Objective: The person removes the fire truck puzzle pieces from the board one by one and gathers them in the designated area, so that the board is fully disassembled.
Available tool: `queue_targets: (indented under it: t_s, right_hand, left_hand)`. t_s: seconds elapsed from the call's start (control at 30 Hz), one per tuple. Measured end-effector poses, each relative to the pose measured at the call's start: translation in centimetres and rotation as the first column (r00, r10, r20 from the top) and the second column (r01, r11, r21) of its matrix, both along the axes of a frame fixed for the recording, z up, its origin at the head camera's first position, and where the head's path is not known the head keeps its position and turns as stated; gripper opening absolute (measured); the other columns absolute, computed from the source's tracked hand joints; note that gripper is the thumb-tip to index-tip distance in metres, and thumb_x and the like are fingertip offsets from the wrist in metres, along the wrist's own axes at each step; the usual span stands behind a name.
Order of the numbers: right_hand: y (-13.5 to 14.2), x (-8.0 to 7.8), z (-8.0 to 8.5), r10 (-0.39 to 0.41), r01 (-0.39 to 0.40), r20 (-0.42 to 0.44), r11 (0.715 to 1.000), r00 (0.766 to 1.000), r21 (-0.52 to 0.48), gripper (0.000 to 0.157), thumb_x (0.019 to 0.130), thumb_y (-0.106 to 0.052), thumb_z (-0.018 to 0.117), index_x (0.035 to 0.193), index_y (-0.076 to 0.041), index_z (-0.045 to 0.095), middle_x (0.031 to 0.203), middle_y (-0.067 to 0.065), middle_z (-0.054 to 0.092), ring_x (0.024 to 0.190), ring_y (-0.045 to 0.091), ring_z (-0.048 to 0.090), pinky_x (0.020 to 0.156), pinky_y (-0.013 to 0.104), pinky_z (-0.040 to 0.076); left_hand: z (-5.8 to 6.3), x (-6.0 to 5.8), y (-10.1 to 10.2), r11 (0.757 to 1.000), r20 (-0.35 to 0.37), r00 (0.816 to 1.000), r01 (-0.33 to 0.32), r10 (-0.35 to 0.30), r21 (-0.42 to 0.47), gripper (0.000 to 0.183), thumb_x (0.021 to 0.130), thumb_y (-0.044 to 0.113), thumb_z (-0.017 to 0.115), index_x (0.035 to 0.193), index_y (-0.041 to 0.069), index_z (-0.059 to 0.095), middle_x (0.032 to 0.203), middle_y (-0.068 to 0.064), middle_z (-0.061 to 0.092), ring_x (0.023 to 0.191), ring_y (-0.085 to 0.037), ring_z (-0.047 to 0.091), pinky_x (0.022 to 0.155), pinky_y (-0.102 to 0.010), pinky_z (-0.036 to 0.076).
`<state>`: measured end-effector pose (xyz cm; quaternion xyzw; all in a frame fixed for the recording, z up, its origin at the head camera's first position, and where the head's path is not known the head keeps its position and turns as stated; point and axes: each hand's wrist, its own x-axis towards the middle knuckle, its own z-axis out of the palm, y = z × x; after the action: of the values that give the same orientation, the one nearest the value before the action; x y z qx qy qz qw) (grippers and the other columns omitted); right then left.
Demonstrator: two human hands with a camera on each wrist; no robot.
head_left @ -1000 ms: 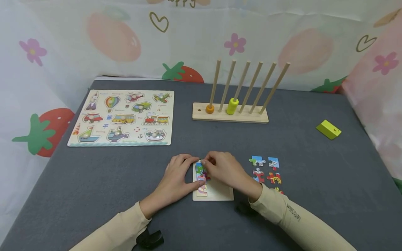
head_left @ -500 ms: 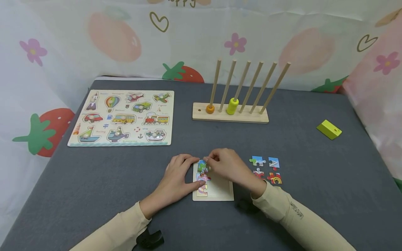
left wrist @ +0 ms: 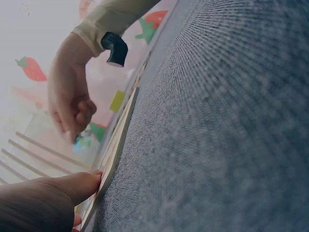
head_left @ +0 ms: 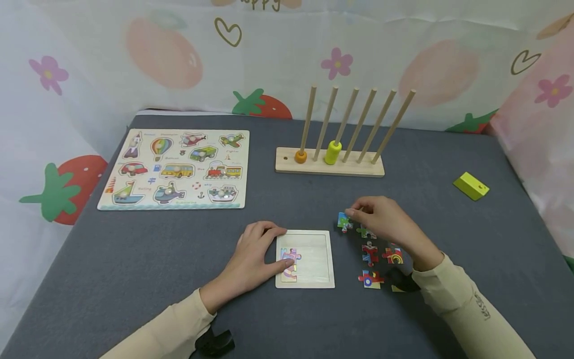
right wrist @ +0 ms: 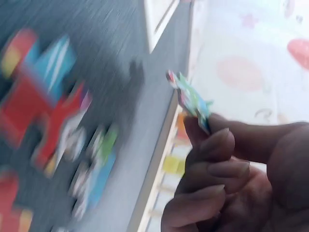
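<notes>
In the head view my left hand rests at the left side of a small wooden puzzle tray. Its fingertips touch the upper left corner and its thumb presses near a pink puzzle piece in the tray. The left wrist view shows that thumb on the tray's edge. Right of the tray, my right hand pinches a blue and green puzzle piece between thumb and fingers. The right wrist view shows this piece raised, tilted nearly edge-on.
Several loose jigsaw pieces lie under and beside the right forearm, partly hidden. A vehicle peg puzzle board lies at back left. Behind stands a wooden peg rack with upright rods. A yellow block sits at right.
My right hand has lifted the blue and green piece out of the tray's upper left corner and carried it right, over the loose pieces. The left hand has stayed in place.
</notes>
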<state>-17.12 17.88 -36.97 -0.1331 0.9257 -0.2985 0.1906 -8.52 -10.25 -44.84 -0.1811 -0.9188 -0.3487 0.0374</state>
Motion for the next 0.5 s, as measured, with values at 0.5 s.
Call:
queue_targets:
  t_s: [0.5]
  right_hand:
    - [2.0, -1.1, -2.0, 0.057, -0.059, 0.101, 0.998, 0.993, 0.023, 0.023, 0.097, -0.033, 0.057, 0.094, -0.013, 0.069, 0.069, 0.001, 0.049, 0.056, 0.016, 0.038, 0.053, 0.031, 0.035]
  left_hand:
    - [-0.4, -0.2, -0.1, 1.0, -0.001, 1.0, 0.005, -0.005, -0.018, 0.056, 0.08, 0.042, 0.076, 0.126, 0.014, 0.06, 0.123, -0.005, 0.051, 0.12, -0.025, 0.041, 0.099, -0.049, 0.033]
